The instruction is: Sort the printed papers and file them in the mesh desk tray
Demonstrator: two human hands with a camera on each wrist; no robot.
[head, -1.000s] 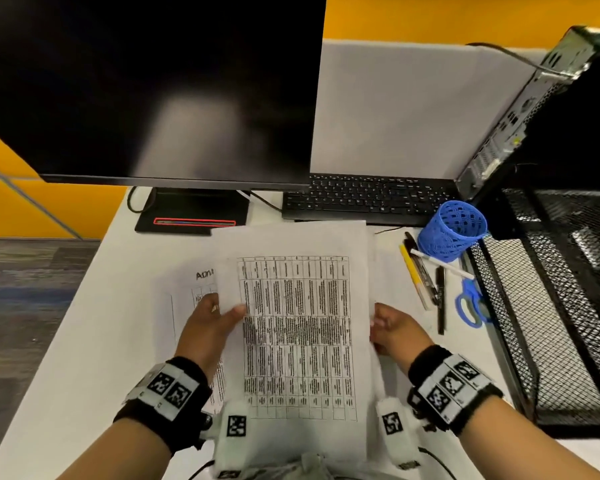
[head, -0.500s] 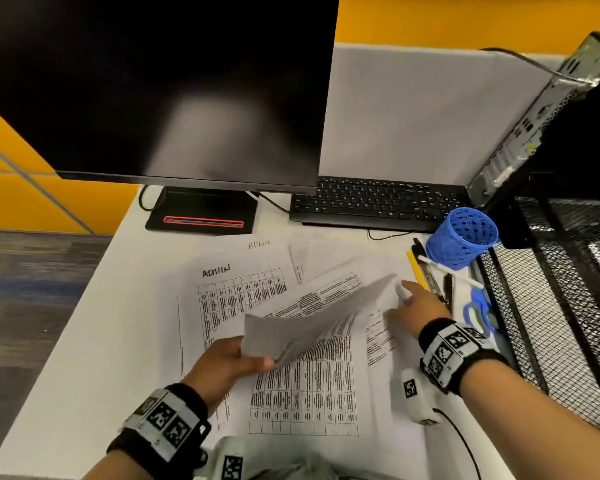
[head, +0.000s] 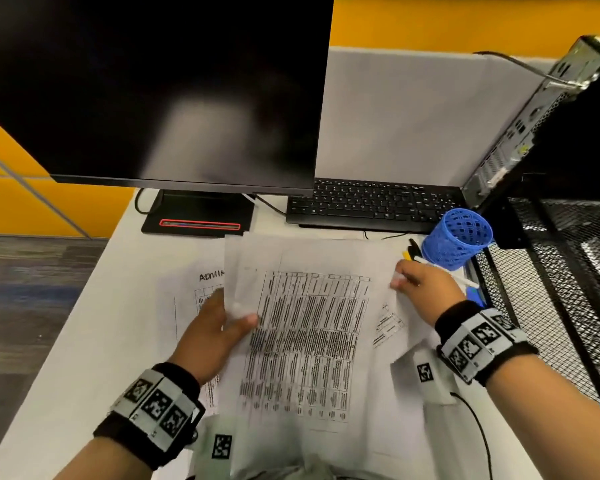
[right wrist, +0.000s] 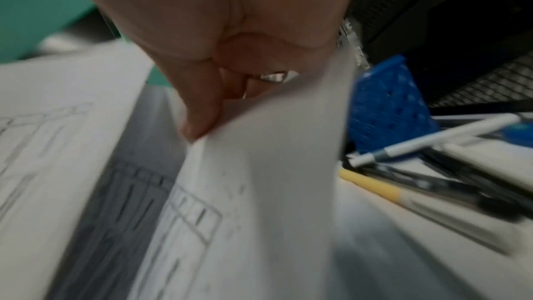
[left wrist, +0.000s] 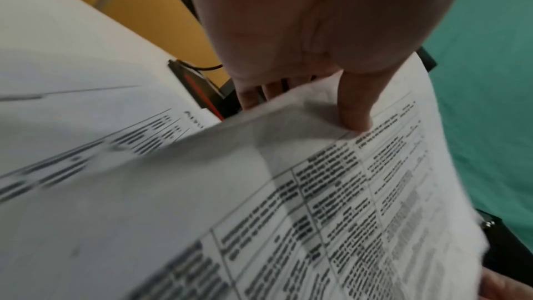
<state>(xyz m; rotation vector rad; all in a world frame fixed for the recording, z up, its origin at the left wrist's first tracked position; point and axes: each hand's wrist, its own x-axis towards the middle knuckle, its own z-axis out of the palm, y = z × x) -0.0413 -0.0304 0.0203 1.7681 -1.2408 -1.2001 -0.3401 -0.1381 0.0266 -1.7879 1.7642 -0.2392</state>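
Note:
A printed sheet with a dense table (head: 309, 341) is lifted over the desk. My left hand (head: 232, 323) grips its left edge; in the left wrist view the thumb (left wrist: 354, 111) lies on top of that sheet (left wrist: 288, 191) and the fingers are under it. My right hand (head: 409, 278) pinches the edge of a sheet at the right side of the pile, raised in the right wrist view (right wrist: 259, 179) between thumb and fingers. A sheet marked ADMIN (head: 205, 282) lies flat on the desk beneath. The black mesh desk tray (head: 551, 306) stands at the right.
A blue mesh pen cup (head: 458, 237) lies tipped beside the tray, with pens (head: 413, 252) and blue scissors (head: 475, 296) next to it. Behind the papers are a keyboard (head: 371, 202), a monitor (head: 153, 88) on its base (head: 198, 216), and a computer case (head: 534, 126).
My right hand let go of the table sheet, reached right toward the pens, and now pinches a sheet's edge there. My left hand tipped its sheet down, then raised it again.

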